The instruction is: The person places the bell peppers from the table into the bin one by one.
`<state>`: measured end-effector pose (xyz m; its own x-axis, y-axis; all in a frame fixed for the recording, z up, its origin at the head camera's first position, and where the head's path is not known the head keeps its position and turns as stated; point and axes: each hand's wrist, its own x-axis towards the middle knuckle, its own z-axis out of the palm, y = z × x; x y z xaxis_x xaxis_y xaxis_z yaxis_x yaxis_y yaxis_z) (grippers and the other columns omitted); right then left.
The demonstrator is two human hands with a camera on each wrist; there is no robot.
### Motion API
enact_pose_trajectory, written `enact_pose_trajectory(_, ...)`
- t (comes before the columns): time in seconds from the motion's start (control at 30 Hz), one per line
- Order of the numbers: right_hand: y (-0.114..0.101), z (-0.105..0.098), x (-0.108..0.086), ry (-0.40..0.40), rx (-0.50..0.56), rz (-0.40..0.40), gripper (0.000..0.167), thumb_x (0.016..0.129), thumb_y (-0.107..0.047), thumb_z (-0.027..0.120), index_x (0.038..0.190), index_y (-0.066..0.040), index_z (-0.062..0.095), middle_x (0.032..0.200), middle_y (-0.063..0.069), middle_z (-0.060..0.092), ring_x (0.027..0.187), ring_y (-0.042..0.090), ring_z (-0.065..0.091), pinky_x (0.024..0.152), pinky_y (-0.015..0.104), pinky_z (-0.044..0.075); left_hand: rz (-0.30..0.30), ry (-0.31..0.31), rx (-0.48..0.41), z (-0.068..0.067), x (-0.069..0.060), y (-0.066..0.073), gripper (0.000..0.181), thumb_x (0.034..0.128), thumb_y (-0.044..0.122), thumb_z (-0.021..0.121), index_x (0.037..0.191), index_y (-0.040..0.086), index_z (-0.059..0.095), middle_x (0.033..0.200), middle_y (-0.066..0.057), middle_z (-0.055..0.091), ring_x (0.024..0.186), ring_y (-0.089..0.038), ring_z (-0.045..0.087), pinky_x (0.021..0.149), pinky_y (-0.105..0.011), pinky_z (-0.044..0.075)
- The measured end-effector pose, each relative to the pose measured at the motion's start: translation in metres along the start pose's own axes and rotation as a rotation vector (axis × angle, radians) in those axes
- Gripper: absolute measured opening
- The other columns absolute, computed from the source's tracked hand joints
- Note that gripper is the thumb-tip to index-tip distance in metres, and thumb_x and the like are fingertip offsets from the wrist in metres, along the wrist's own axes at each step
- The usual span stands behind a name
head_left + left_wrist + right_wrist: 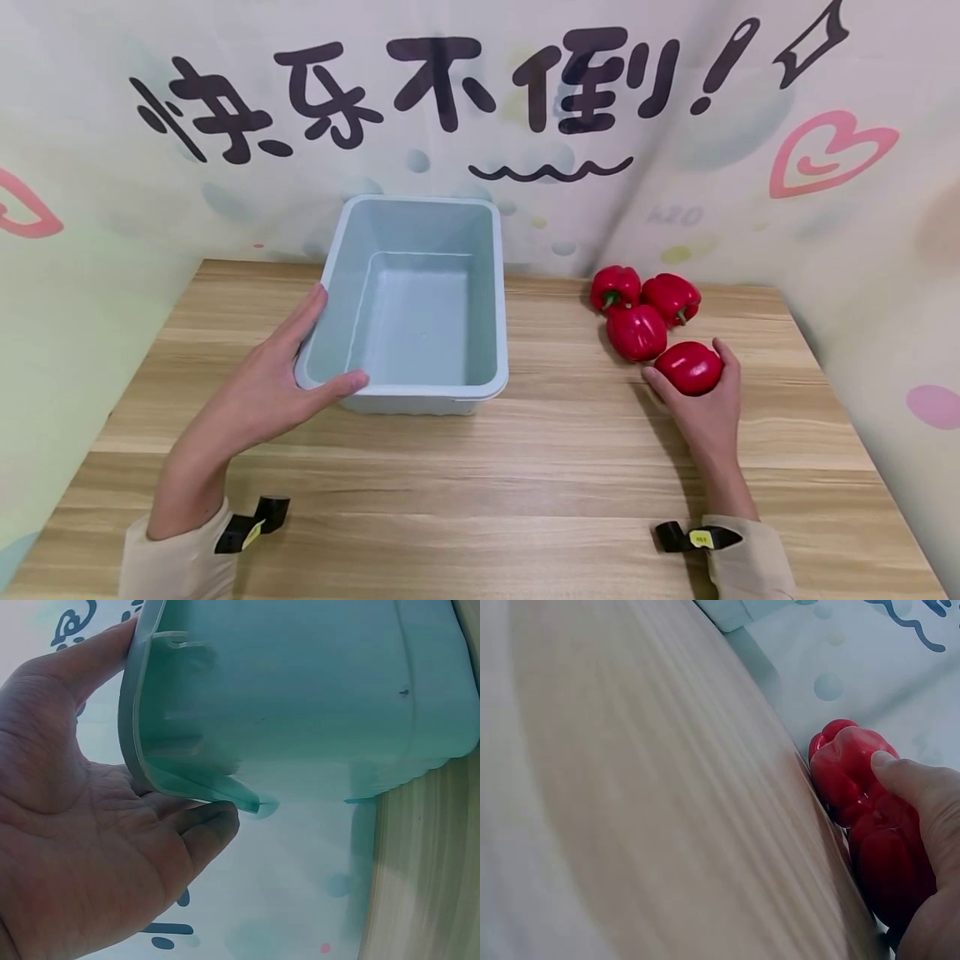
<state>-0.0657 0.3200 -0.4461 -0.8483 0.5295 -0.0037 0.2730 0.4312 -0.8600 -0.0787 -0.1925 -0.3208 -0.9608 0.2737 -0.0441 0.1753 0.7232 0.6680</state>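
A light blue plastic bin (427, 325) stands at the back of the table, with nothing inside. My left hand (277, 383) grips its near left corner, thumb over the front rim and fingers along the left side; the left wrist view shows the fingers (206, 832) under the rim of the bin (300, 690). At the right, my right hand (708, 408) holds a red bell pepper (688, 367) between thumb and fingers. In the right wrist view my hand (937, 825) is around a pepper (889, 862). Several other red peppers (636, 332) lie together just behind it.
The wooden table (487, 500) reaches back to a printed cloth backdrop (555, 208) with large dark characters. The bin stands close to that backdrop, left of the peppers.
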Motion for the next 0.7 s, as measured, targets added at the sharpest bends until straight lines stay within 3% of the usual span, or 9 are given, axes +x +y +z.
enact_pose_trajectory(0.43, 0.0017, 0.0047, 0.0032, 0.029, 0.015, 0.002, 0.100, 0.090, -0.034, 0.085, 0.166, -0.034, 0.021, 0.168, 0.003, 0.036, 0.154, 0.029, 0.036, 0.115, 0.061, 0.050, -0.009, -0.006, -0.004, 0.0002, 0.0002, -0.0016, 0.114, 0.0912, 0.051, 0.080, 0.171, 0.025, 0.003, 0.180, 0.003, 0.006, 0.160, -0.041, 0.030, 0.117, -0.065, 0.038)
enact_pose_trajectory(0.7, 0.0013, 0.0050, 0.0022, 0.044, 0.034, -0.018, 0.094, 0.089, -0.032, 0.086, 0.163, -0.030, 0.027, 0.165, 0.001, 0.039, 0.150, 0.025, 0.039, 0.114, 0.057, 0.051, -0.012, -0.008, -0.010, 0.0007, 0.0001, -0.0016, 0.115, 0.0910, 0.051, 0.081, 0.171, 0.026, 0.002, 0.180, 0.002, 0.006, 0.158, -0.041, 0.031, 0.116, -0.065, 0.038)
